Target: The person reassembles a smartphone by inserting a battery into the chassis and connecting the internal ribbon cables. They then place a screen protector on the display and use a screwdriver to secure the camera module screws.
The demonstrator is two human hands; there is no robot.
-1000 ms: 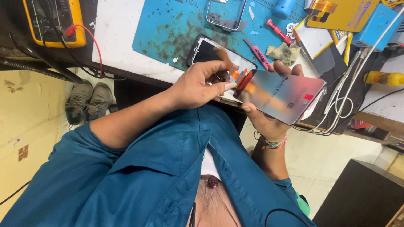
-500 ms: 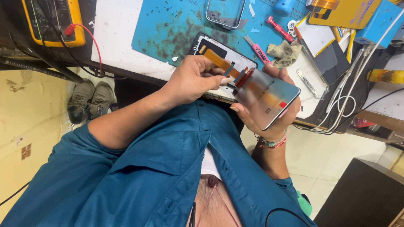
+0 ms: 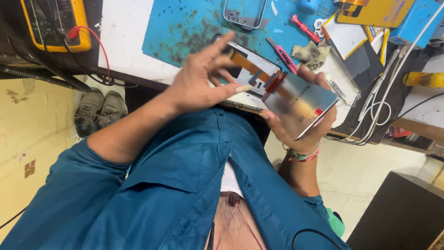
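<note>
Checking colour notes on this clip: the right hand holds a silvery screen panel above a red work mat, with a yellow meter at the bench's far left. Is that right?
Not quite: the work mat is blue, not red, as the head view shows. The right hand does hold the silvery screen panel above it, and the yellow meter sits at the bench's far left.

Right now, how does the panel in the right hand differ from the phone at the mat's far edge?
The panel is held tilted in the right hand; the phone lies flat on the blue mat. The panel shows a shiny grey face with an orange flex strip; the phone looks dark, partly cut off by the frame. Both are flat rectangles.
</note>
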